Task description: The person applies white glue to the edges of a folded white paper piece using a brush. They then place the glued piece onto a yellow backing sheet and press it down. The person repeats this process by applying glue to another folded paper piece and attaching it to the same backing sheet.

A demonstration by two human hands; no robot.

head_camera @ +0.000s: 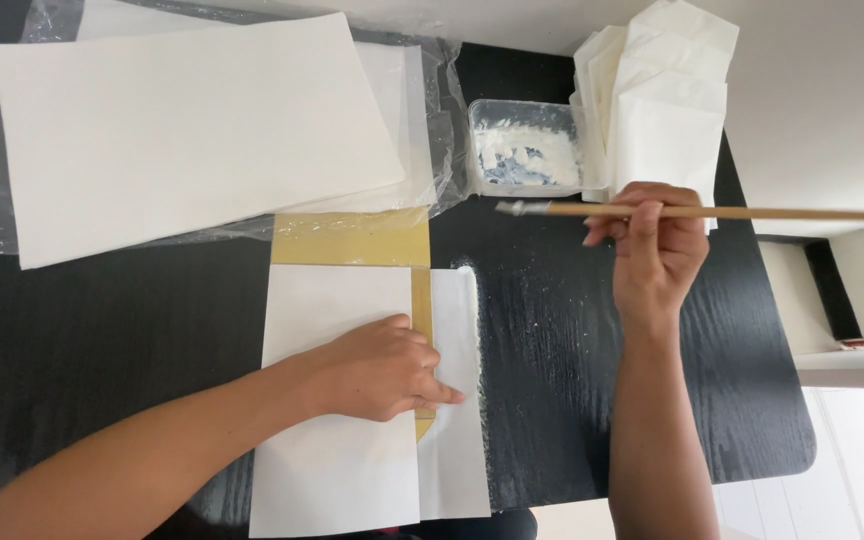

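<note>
Your left hand (377, 368) presses flat, fingers together, on the white sheet (337, 400) at the table's (102, 330) near edge, while your right hand (655, 250) pinches a paste-tipped brush (652, 211) (near the paste tub (525, 147)).

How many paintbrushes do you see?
1. A long wooden-handled paintbrush is held in the right hand, bristles near the clear plastic paste tub. Others may be hidden under the papers.

Person's body, head view: two bare forearms, no sleeves visible. Left hand (377, 368): no rings, watch or glove. Right hand (655, 250): likewise unadorned, short plain fingernails. No markings or jewellery discernible on either wrist.
</note>
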